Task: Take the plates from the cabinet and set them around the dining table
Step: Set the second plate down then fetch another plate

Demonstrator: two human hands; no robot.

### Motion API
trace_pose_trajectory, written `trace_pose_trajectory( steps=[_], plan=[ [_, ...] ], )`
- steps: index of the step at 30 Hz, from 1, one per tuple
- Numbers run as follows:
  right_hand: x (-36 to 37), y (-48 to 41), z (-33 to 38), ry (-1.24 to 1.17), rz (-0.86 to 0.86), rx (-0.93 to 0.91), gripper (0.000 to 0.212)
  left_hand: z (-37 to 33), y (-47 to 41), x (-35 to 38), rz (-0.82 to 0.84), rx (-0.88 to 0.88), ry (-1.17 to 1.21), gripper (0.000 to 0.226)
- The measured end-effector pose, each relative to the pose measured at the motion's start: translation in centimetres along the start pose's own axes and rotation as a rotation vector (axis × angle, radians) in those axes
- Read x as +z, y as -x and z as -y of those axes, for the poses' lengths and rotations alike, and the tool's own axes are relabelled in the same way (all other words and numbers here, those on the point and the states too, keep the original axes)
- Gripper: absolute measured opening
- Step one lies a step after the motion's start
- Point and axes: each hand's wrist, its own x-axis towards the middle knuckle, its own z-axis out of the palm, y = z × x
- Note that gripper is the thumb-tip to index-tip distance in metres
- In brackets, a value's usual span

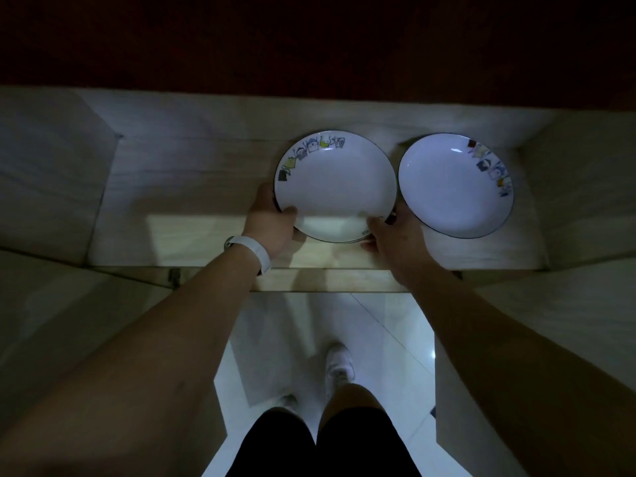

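Barely begun, I judge: left hand (272,220) and right hand (395,237) grip the rim of the twelve-o'clock plate (335,187) inside the cabinet (172,197); two-o'clock plate (454,185) untouched beside it.

Two plates (335,185) (456,185) lie side by side on the shelf (192,187).

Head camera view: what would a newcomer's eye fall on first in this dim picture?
The white left plate and right plate, each with small coloured drawings along part of the rim, stand out side by side on the pale cabinet shelf. The left hand and right hand grip the left plate's near rim, thumbs on top. A white wristband sits on the left wrist.
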Motion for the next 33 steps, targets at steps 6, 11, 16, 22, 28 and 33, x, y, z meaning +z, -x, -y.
trace_pose_trajectory(
  steps=[6,11,16,22,28,33],
  plan=[
    [-1.3,3.7,0.7,-0.058,0.044,0.031,0.034,0.0,3.7,-0.7,0.027,-0.029,0.045,0.034],
    [-2.8,7.7,1.1,-0.035,0.043,0.074,0.029,-1.1,8.2,-1.0,0.033,-0.101,0.076,0.032],
    [-4.5,12.2,2.0,-0.021,0.030,0.113,0.033,-2.0,12.9,-1.8,0.048,-0.142,0.154,0.041],
    [-6.8,19.5,3.8,0.035,0.021,0.120,0.038,-4.3,19.8,-3.4,0.106,-0.194,0.282,0.048],
    [-8.6,27.3,6.3,0.068,-0.029,0.127,0.042,-7.3,27.1,-5.5,0.196,-0.245,0.325,0.060],
    [-10.5,33.5,9.6,0.004,-0.118,0.113,0.031,-11.1,32.3,-6.4,0.260,-0.207,0.316,0.056]
  ],
)
